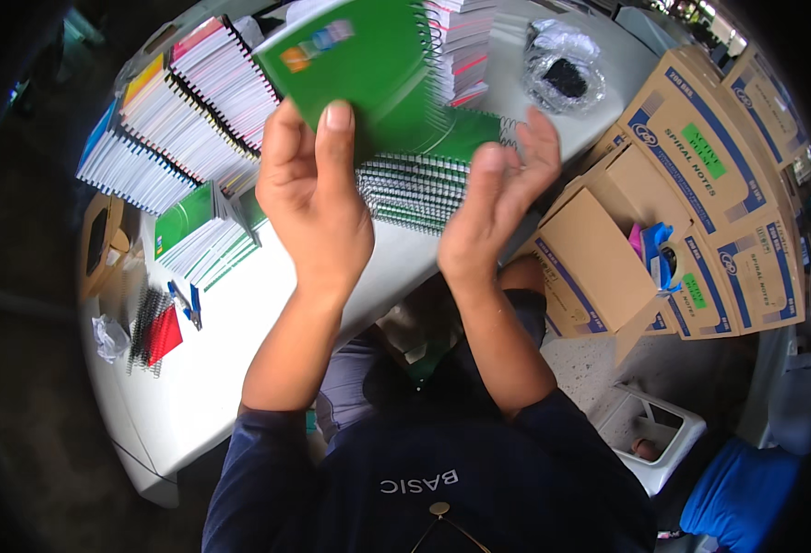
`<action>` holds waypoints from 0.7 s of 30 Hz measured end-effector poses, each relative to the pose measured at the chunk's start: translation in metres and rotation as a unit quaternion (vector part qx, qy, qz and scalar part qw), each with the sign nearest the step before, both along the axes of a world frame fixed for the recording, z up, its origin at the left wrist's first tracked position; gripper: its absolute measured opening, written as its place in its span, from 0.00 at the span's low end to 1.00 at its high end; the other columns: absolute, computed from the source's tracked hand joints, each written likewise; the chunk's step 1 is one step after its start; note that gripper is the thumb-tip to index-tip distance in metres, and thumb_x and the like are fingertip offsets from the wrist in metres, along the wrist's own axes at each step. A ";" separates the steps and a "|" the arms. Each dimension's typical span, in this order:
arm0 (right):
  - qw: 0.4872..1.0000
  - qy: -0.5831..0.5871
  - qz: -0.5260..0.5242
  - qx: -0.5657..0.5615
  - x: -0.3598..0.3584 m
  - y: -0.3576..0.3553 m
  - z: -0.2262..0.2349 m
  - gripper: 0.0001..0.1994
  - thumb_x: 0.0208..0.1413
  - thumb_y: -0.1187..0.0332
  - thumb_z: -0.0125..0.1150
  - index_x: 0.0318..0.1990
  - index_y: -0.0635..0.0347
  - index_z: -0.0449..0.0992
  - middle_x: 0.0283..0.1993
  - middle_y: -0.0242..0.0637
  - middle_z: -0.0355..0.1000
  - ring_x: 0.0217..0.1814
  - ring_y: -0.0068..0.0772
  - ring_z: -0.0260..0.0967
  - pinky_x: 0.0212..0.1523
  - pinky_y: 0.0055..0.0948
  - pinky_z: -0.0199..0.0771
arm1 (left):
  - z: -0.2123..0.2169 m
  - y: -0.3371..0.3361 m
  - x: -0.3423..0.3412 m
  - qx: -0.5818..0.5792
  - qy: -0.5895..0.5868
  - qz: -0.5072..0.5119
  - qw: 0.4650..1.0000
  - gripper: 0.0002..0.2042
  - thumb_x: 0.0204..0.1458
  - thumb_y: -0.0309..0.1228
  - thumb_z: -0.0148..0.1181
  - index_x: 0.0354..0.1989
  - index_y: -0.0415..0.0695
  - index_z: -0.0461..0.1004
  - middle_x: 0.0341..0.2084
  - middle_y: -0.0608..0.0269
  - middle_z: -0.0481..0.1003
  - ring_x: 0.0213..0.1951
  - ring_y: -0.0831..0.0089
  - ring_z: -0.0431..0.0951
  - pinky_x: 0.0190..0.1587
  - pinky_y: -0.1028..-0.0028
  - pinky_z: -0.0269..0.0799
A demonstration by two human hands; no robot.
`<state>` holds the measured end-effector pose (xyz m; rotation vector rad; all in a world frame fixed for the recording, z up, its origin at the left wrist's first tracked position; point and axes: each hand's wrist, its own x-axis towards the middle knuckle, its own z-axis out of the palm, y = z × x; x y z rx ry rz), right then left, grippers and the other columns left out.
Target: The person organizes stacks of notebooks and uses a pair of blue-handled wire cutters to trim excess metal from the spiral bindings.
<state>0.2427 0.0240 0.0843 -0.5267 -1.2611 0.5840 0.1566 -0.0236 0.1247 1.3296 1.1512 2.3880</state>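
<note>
My left hand (318, 207) pinches the lower left corner of a green spiral notebook (382, 78), thumb on the cover, and holds it tilted above the table. Along its right edge runs a dark wire coil. My right hand (493, 212) is raised with fingers apart and nothing in it, slightly blurred, just right of a stack of green spiral notebooks (407, 195). The raised notebook covers part of that stack. To the left of my left hand lies a fanned pile of green-covered booklets (212, 244), with no coil visible on it.
Tall rows of bound books (161, 120) stand at the back left of the white table (239, 350). Nearer lie blue-handled pliers (186, 306), loose black coils (145, 318) and a red sheet (164, 337). Cardboard boxes (691, 147) are stacked at right, above a white stool (673, 452).
</note>
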 end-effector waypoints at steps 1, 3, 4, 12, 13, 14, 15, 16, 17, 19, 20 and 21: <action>0.998 -0.003 -0.049 -0.048 0.007 0.010 -0.003 0.27 0.64 0.57 0.38 0.60 0.72 0.51 0.63 0.50 0.48 0.63 0.41 0.49 0.62 0.36 0.45 | -0.001 0.012 -0.004 -0.017 0.148 0.152 0.977 0.09 0.54 0.23 0.53 0.42 0.38 0.73 0.39 0.59 0.76 0.43 0.74 0.73 0.46 0.75 0.67; 0.995 0.028 0.033 -0.085 0.012 0.019 -0.011 0.28 0.63 0.56 0.38 0.61 0.72 0.51 0.64 0.52 0.49 0.65 0.41 0.48 0.63 0.35 0.45 | -0.011 0.033 -0.020 -0.058 0.432 0.180 0.882 0.10 0.49 0.27 0.59 0.41 0.41 0.75 0.41 0.56 0.76 0.46 0.62 0.74 0.51 0.67 0.65; 0.991 0.044 0.076 -0.104 0.013 0.024 -0.017 0.28 0.63 0.55 0.38 0.61 0.72 0.51 0.64 0.53 0.50 0.66 0.41 0.48 0.64 0.35 0.45 | -0.017 0.034 -0.022 -0.141 0.524 0.136 0.829 0.12 0.47 0.29 0.61 0.41 0.42 0.75 0.41 0.55 0.75 0.47 0.59 0.74 0.52 0.64 0.64; 0.992 -0.112 -0.056 -0.003 0.010 0.037 -0.052 0.19 0.62 0.67 0.43 0.57 0.70 0.61 0.58 0.53 0.62 0.61 0.45 0.59 0.59 0.36 0.57 | -0.065 0.056 -0.041 -0.188 0.191 0.228 0.936 0.10 0.47 0.33 0.65 0.29 0.39 0.74 0.24 0.61 0.72 0.27 0.70 0.71 0.37 0.72 0.66; 0.992 -0.104 -0.066 -0.002 0.011 0.038 -0.053 0.18 0.62 0.68 0.42 0.56 0.69 0.63 0.57 0.53 0.63 0.61 0.46 0.59 0.60 0.38 0.56 | -0.069 0.057 -0.038 -0.192 0.169 0.225 0.940 0.10 0.49 0.32 0.64 0.29 0.38 0.72 0.22 0.63 0.70 0.26 0.76 0.68 0.32 0.77 0.64; 0.990 -0.120 -0.073 -0.004 0.010 0.037 -0.053 0.19 0.61 0.67 0.43 0.56 0.69 0.63 0.58 0.53 0.62 0.62 0.49 0.57 0.61 0.41 0.54 | -0.070 0.056 -0.042 -0.166 0.168 0.243 0.941 0.09 0.49 0.32 0.63 0.29 0.38 0.72 0.22 0.63 0.70 0.26 0.76 0.68 0.32 0.77 0.64; 0.988 -0.136 -0.080 -0.006 0.012 0.036 -0.053 0.19 0.60 0.67 0.44 0.56 0.68 0.63 0.59 0.54 0.60 0.63 0.53 0.54 0.62 0.44 0.51 | -0.070 0.056 -0.050 -0.139 0.167 0.260 0.941 0.09 0.50 0.32 0.62 0.30 0.38 0.72 0.23 0.64 0.70 0.26 0.77 0.68 0.32 0.77 0.64; 0.985 -0.152 -0.086 -0.008 0.014 0.036 -0.053 0.20 0.60 0.67 0.45 0.57 0.67 0.62 0.60 0.55 0.59 0.64 0.56 0.52 0.63 0.47 0.48 | -0.070 0.057 -0.060 -0.113 0.166 0.277 0.940 0.09 0.51 0.32 0.61 0.30 0.38 0.72 0.23 0.64 0.70 0.26 0.77 0.67 0.32 0.77 0.64; 0.984 -0.150 -0.101 -0.005 0.017 0.034 -0.053 0.21 0.59 0.66 0.46 0.58 0.67 0.61 0.62 0.55 0.57 0.65 0.57 0.50 0.63 0.48 0.46 | -0.072 0.061 -0.083 -0.066 0.105 0.284 0.951 0.10 0.53 0.34 0.58 0.31 0.38 0.72 0.23 0.64 0.70 0.26 0.77 0.67 0.32 0.76 0.64; 0.982 -0.152 -0.110 -0.001 0.032 0.026 -0.046 0.27 0.58 0.63 0.47 0.62 0.68 0.54 0.65 0.56 0.50 0.68 0.59 0.42 0.65 0.49 0.41 | -0.072 0.043 -0.132 -0.227 0.209 0.299 0.903 0.10 0.55 0.33 0.54 0.40 0.39 0.72 0.32 0.56 0.75 0.34 0.69 0.74 0.41 0.73 0.68; 0.987 -0.121 -0.102 0.019 0.036 0.022 -0.042 0.27 0.58 0.64 0.47 0.61 0.71 0.53 0.64 0.57 0.50 0.68 0.56 0.43 0.65 0.48 0.41 | -0.074 0.034 -0.153 -0.308 0.283 0.288 0.861 0.13 0.54 0.33 0.54 0.44 0.39 0.72 0.35 0.52 0.76 0.37 0.64 0.76 0.43 0.71 0.69; 0.986 -0.120 -0.112 0.042 0.040 0.020 -0.040 0.27 0.59 0.64 0.44 0.62 0.72 0.51 0.64 0.57 0.50 0.67 0.52 0.46 0.63 0.45 0.44 | -0.085 0.029 -0.165 -0.391 0.351 0.252 0.813 0.13 0.53 0.33 0.54 0.43 0.39 0.72 0.36 0.51 0.76 0.38 0.61 0.76 0.43 0.67 0.70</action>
